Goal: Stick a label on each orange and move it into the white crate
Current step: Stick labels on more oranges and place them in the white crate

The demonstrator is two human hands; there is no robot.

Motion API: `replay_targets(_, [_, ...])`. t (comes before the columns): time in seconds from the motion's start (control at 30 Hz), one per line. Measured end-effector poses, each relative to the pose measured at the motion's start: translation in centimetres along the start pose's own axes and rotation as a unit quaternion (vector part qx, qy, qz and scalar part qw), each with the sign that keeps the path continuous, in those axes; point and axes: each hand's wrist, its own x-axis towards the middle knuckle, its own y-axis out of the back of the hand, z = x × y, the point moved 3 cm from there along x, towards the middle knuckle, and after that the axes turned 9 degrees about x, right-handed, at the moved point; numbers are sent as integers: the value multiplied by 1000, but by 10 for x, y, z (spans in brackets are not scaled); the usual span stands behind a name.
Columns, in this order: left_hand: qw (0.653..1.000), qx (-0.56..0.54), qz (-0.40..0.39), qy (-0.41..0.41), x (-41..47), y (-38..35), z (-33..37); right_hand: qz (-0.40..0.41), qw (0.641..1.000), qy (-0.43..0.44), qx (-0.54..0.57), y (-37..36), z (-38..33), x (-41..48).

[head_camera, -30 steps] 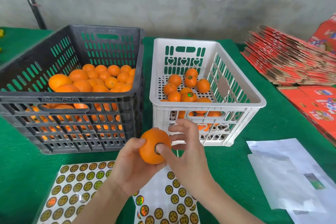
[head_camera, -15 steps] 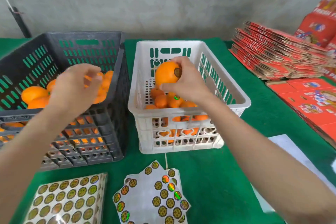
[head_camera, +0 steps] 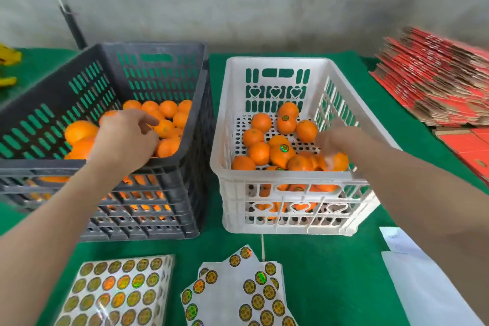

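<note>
The black crate (head_camera: 169,167) on the left holds several unlabelled oranges (head_camera: 169,108). My left hand (head_camera: 127,137) is down inside it, fingers loosely bent over the pile, with nothing clearly in its grip. The white crate (head_camera: 291,178) on the right holds several oranges, some with round labels, such as the labelled orange (head_camera: 281,152). My right hand (head_camera: 330,140) is blurred inside the white crate, its fingers hanging relaxed just above an orange (head_camera: 341,161) at the near right corner. Two label sheets (head_camera: 116,291) (head_camera: 238,291) lie on the green cloth in front.
A stack of flat red cardboard boxes (head_camera: 436,77) fills the right side of the table. White papers (head_camera: 423,286) lie at the near right. A yellow object (head_camera: 8,58) sits at the far left edge, and a dark pole (head_camera: 74,26) stands behind the black crate.
My right hand carried the labelled orange from in front of me into the white crate, lowered it and let it go. My left hand left that orange and moved into the black crate.
</note>
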Motion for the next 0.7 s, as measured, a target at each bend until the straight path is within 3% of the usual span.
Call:
replay_targets(0.07, [991, -128, -1, 46, 0, 7, -2, 136, 986, 57, 80, 15, -17, -1])
replay_targets(0.13, [974, -207, 41, 80, 4, 26, -17, 297, 914, 147, 234, 42, -48, -22])
replay_targets(0.2, [982, -147, 95, 71, 10, 49, -40, 407, 818, 251, 321, 67, -92, -57])
replay_targets(0.27, [989, -64, 116, 67, 15, 62, -62, 437, 758, 355, 330, 86, -142, -85])
replay_targets(0.3, [992, -32, 104, 64, 17, 63, -70, 425, 757, 390, 305, 92, -169, -95])
replay_targets(0.37, [997, 17, 47, 55, 17, 55, -78, 359, 807, 428, 194, 99, -222, -96])
replay_targets(0.43, [999, 35, 11, 37, 14, 48, -79, 239, 880, 409, 40, 100, -268, -76])
replay_targets(0.5, [999, 21, 19, 30, 13, 48, -81, 114, 925, 348, -105, 95, -300, -51])
replay_targets(0.6, [999, 6, 27, 36, 12, 50, -86, -18, 949, 243, -198, 84, -318, -13])
replay_targets(0.7, [999, 5, 36, 32, 12, 51, -87, -55, 950, 212, -223, 71, -328, 7])
